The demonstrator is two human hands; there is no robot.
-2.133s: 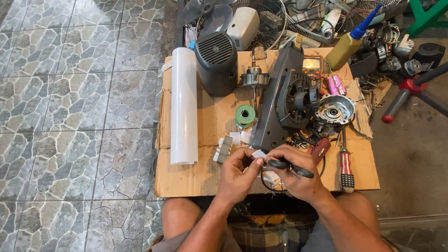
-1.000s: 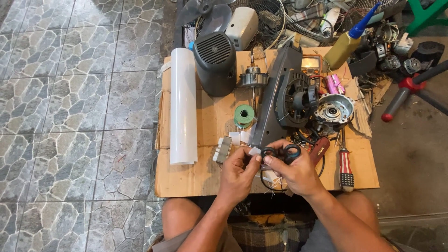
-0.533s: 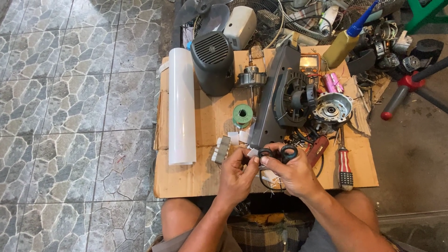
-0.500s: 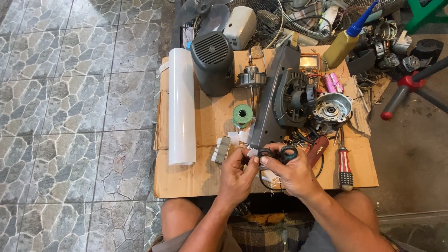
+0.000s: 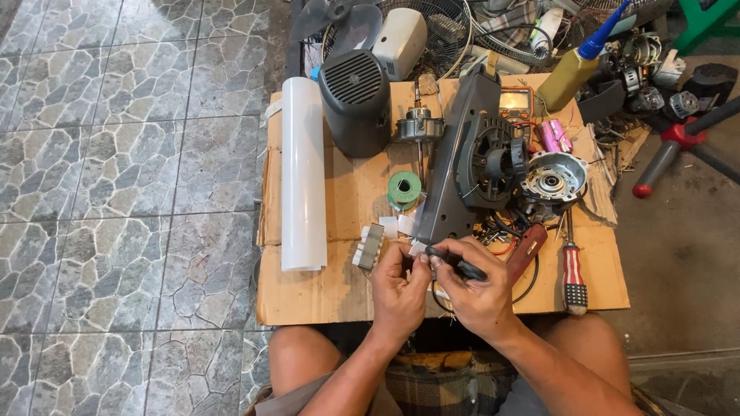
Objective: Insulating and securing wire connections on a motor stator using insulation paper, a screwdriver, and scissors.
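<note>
Lower centre of frame: left hand (image 5: pixel 398 279) pinching small white piece (image 5: pixel 417 249); right hand (image 5: pixel 472 286) closed round black scissors (image 5: pixel 456 262); piece looks light, flimsy; hold edges, go gentle.

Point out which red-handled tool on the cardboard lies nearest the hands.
The dark red tool with a black cord, right beside the right hand. The striped red-and-white screwdriver lies farther right, near the cardboard's edge.

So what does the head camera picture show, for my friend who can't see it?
Two hands, left and right, meet over a flat brown cardboard sheet, the right gripping a small black-handled tool. Around them lie a long white plastic tube, a green spool and a red-handled screwdriver.
</note>
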